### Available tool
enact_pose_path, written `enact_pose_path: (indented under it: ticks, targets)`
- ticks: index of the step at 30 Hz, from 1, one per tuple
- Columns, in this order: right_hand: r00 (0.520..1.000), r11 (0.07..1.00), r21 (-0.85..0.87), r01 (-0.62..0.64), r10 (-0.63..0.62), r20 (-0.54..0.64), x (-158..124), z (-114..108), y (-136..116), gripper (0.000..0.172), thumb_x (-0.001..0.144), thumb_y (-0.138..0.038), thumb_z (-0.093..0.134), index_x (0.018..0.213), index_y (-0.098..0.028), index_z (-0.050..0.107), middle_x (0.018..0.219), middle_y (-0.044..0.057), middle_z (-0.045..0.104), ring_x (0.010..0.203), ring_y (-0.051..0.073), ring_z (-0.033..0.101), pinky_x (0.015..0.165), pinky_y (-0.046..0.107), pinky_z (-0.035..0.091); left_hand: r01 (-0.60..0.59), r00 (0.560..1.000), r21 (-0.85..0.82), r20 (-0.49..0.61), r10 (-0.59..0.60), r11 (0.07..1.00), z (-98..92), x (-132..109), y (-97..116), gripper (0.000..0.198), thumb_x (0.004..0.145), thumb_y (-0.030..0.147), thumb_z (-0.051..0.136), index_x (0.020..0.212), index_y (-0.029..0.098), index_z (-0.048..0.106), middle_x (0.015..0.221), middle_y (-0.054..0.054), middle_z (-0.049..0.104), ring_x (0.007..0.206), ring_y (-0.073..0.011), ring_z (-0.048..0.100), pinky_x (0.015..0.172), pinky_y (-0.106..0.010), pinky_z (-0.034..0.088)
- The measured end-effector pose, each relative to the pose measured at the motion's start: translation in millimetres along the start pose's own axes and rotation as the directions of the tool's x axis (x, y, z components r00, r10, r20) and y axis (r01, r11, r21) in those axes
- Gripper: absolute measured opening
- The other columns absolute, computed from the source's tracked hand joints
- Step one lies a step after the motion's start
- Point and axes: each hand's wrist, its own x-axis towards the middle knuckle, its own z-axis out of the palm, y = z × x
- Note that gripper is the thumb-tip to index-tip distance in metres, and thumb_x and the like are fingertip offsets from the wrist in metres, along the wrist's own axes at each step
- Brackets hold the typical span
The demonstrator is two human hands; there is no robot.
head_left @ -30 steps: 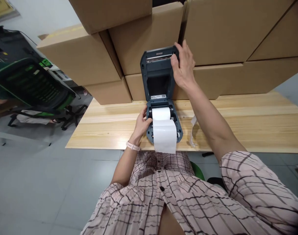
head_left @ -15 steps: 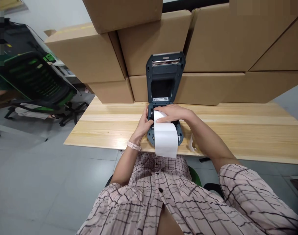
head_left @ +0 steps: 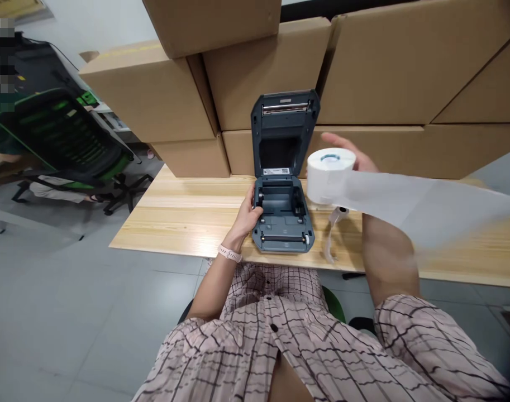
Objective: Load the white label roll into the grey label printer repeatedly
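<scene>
A dark grey label printer (head_left: 282, 223) stands on the table with its lid (head_left: 283, 134) raised, and its roll bay shows bare. My left hand (head_left: 248, 215) grips the printer's left side, thumb over the rim and fingers mostly hidden. To the right of the printer, my right hand (head_left: 366, 162) holds a white label roll (head_left: 328, 181) above the table, largely from behind it. A long loose strip (head_left: 414, 206) trails from the roll to the right, blurred. Below it lies a small roll (head_left: 337, 215) with a curled white strip (head_left: 329, 245) on the tabletop.
Cardboard boxes (head_left: 376, 72) are stacked along the back of the wooden table (head_left: 175, 223). On the left stand a black and green office chair (head_left: 57, 139) and, behind it, a partly visible person (head_left: 5, 137). The table's front edge runs just before my lap.
The label roll has come out of the printer, lifted to the right by my right hand, its loose strip swinging right. My left hand stays at the printer's side.
</scene>
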Motion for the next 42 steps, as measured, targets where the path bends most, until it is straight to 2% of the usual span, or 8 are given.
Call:
enact_pose_path:
  ticks: [7, 13, 17, 22, 26, 30, 37, 42]
  targets:
    - [0.976, 0.98, 0.081, -0.182, 0.19, -0.102, 8.1, -33.7, 42.0, 0.125, 0.07, -0.039, 0.093, 0.175, -0.025, 0.026, 0.152, 0.023, 0.063, 0.093, 0.024, 0.076, 0.069, 0.033, 0.058, 0.0, 1.0, -0.022, 0.0, 0.0, 1.0, -1.9, 1.6, -5.4, 0.102, 0.07, 0.011, 0.063, 0.168, 0.021, 0.037, 0.176, -0.011, 0.041, 0.163, -0.0295, 0.04, 0.137, -0.047, 0.029]
    - [0.941, 0.962, 0.051, -0.267, 0.272, -0.202, 32.2, -16.9, 99.6, 0.138, 0.05, -0.033, 0.095, 0.171, -0.021, 0.031, 0.143, 0.019, 0.066, 0.113, 0.032, 0.074, 0.091, 0.042, 0.064, 0.009, 1.0, -0.021, -0.021, -0.009, 1.0, -0.6, 1.3, -4.6, 0.1, 0.069, 0.012, 0.063, 0.167, 0.019, 0.039, 0.174, -0.012, 0.044, 0.162, -0.0297, 0.043, 0.137, -0.048, 0.03]
    - [0.94, 0.962, 0.09, -0.259, 0.273, -0.205, 15.6, -19.2, 107.2, 0.125, 0.056, -0.038, 0.095, 0.167, -0.027, 0.039, 0.152, 0.016, 0.064, 0.136, 0.036, 0.066, 0.111, 0.049, 0.059, -0.001, 1.0, -0.02, -0.021, 0.0, 1.0, 0.1, 0.3, -4.1, 0.101, 0.069, 0.015, 0.063, 0.167, 0.012, 0.036, 0.174, -0.017, 0.043, 0.161, -0.0316, 0.044, 0.136, -0.049, 0.032]
    - [0.922, 0.931, 0.199, -0.307, 0.343, -0.181, -43.2, -48.0, 102.0, 0.072, 0.073, -0.04, 0.09, 0.141, -0.039, 0.066, 0.147, 0.009, 0.071, 0.142, 0.035, 0.064, 0.114, 0.057, 0.057, -0.007, 0.999, -0.04, -0.035, 0.006, 0.999, 0.1, -0.5, -4.9, 0.098, 0.07, 0.015, 0.064, 0.165, 0.016, 0.042, 0.169, -0.015, 0.051, 0.159, -0.0335, 0.046, 0.135, -0.052, 0.034]
    - [0.896, 0.876, 0.196, -0.44, 0.443, 0.032, -81.6, -43.3, 91.7, 0.065, 0.069, -0.037, 0.094, 0.131, -0.036, 0.073, 0.151, 0.009, 0.069, 0.133, 0.031, 0.07, 0.097, 0.045, 0.065, -0.021, 0.999, -0.047, -0.049, 0.019, 0.999, 0.5, -0.2, -6.6, 0.093, 0.07, 0.014, 0.065, 0.161, 0.02, 0.049, 0.166, -0.013, 0.056, 0.158, -0.0326, 0.048, 0.134, -0.053, 0.035]
    - [0.881, 0.874, 0.115, -0.472, 0.462, 0.102, -89.0, -23.6, 82.2, 0.05, 0.062, -0.049, 0.099, 0.101, -0.024, 0.078, 0.108, 0.01, 0.082, 0.092, 0.029, 0.077, 0.083, 0.043, 0.064, -0.053, 0.997, -0.051, -0.065, 0.05, 0.997, 0.7, -0.1, -9.3, 0.089, 0.071, 0.014, 0.065, 0.159, 0.02, 0.052, 0.165, -0.013, 0.057, 0.154, -0.0321, 0.052, 0.133, -0.054, 0.037]
    - [0.995, 0.973, 0.211, -0.095, 0.088, 0.045, -88.4, -21.0, 47.4, 0.065, 0.061, -0.095, 0.071, 0.091, -0.038, 0.078, 0.057, 0.0, 0.058, 0.058, 0.027, 0.063, 0.081, 0.057, 0.059, -0.058, 0.997, -0.058, -0.05, 0.055, 0.997, 0.6, 1.0, -11.7, 0.083, 0.072, 0.012, 0.065, 0.153, 0.023, 0.058, 0.158, -0.011, 0.063, 0.151, -0.0315, 0.055, 0.13, -0.054, 0.041]
    - [0.936, 0.978, -0.205, 0.05, 0.026, 0.351, -49.6, 32.4, -6.1, 0.056, 0.094, -0.063, 0.069, 0.143, -0.035, 0.07, 0.121, 0.008, 0.078, 0.104, 0.031, 0.074, 0.093, 0.048, 0.058, -0.044, 0.996, -0.038, -0.074, 0.041, 0.998, 1.9, 0.3, -10.0, 0.08, 0.07, 0.014, 0.064, 0.149, 0.023, 0.061, 0.155, -0.01, 0.066, 0.142, -0.0302, 0.062, 0.127, -0.053, 0.045]
